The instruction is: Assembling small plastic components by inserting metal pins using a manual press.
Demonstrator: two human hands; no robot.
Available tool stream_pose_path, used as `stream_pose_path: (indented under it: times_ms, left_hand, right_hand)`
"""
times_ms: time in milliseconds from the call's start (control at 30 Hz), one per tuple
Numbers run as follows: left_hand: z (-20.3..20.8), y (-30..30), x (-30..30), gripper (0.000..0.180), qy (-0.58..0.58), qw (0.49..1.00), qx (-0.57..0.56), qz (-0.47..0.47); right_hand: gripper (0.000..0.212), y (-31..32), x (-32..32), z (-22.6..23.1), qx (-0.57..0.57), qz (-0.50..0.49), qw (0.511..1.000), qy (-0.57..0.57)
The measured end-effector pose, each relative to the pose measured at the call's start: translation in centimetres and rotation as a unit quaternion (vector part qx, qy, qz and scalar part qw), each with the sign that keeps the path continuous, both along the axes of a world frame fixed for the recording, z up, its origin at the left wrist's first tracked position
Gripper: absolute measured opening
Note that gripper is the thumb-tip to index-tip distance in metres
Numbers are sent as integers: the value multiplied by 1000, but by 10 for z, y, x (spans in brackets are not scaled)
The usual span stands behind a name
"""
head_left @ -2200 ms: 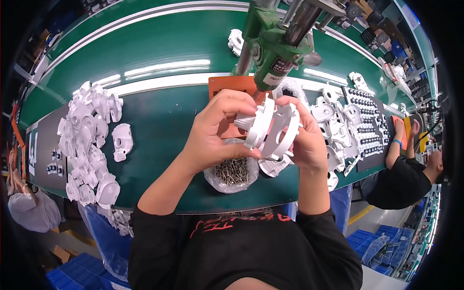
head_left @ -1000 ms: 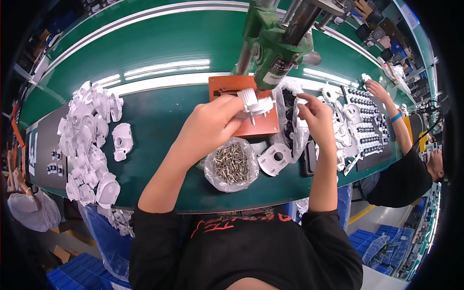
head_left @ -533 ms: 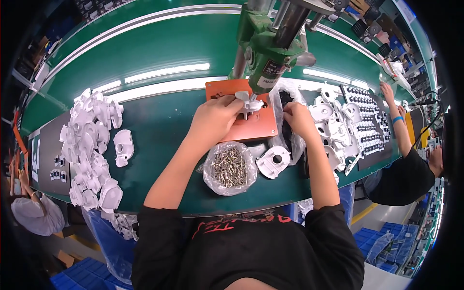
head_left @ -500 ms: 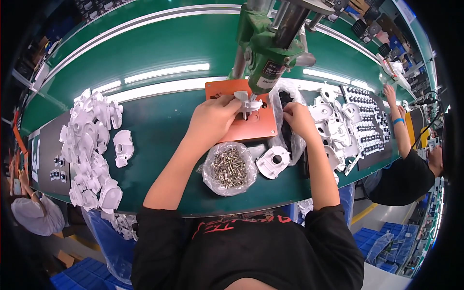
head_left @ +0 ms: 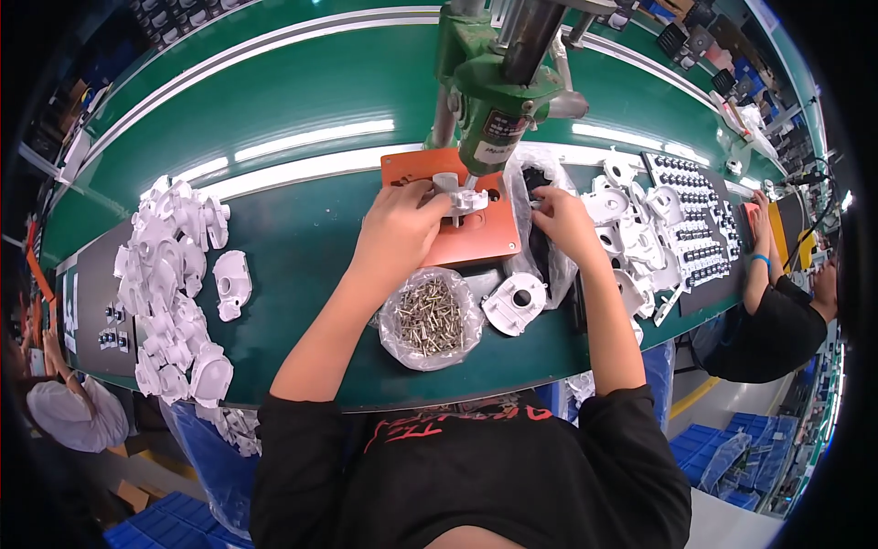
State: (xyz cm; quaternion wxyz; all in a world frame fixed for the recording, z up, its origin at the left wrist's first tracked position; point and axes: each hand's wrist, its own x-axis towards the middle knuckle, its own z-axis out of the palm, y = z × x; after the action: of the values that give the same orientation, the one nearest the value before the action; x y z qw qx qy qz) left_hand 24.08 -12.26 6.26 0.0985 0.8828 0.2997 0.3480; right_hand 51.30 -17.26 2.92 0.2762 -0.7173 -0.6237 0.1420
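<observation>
Working at a long green worktop (head_left: 302, 352), curving through the wide lens and reflecting bright strips of light; facing a green press (head_left: 503, 91) mounted behind an orange block (head_left: 494, 242). Gripping a white plastic part (head_left: 471, 203) with the left hand (head_left: 402, 224), closing thumb and fingers on its left end and holding it over the block, by the press's lower tip; showing too little to tell about contact with the block. Reaching with the right hand (head_left: 564, 224) to a clear plastic bag (head_left: 569, 274) of black pieces (head_left: 538, 252), bending the fingers and bringing thumb and fingertips near one another; being unable to tell about anything small between them. Seeing, nearer the body, an open bag (head_left: 401, 352) full of metal screws (head_left: 430, 316), and just right of it a flat white piece (head_left: 503, 313) with a round hole. Finding at the left a heap of white parts (head_left: 174, 274) beside a single white casting (head_left: 230, 267), and at the right another pile (head_left: 660, 265) next to rows of small black fittings (head_left: 702, 252). Glimpsing co-workers at both edges, wearing black (head_left: 768, 334) at the right and a pale top (head_left: 78, 416) at the left.
</observation>
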Motion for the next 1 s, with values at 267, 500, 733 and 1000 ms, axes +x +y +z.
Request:
stream_pose_path:
  times_ms: [267, 500, 733, 1000]
  left_hand:
    - [6, 0, -4, 13, -2, 1000, 16, -23]
    - [-1, -3, 8, 8, 17, 994, 97, 49]
    - [-8, -3, 10, 10, 49, 990, 113, 70]
    - [-10, -4, 2, 15, 51, 996, 72, 27]
  right_hand:
    - [17, 5, -2, -12, 23, 42, 995, -91]
    - [17, 0, -6, -8, 28, 31, 999, -24]
    - [16, 3, -6, 0, 17, -5, 999, 46]
    - [14, 8, -8, 8, 45, -24, 991, 120]
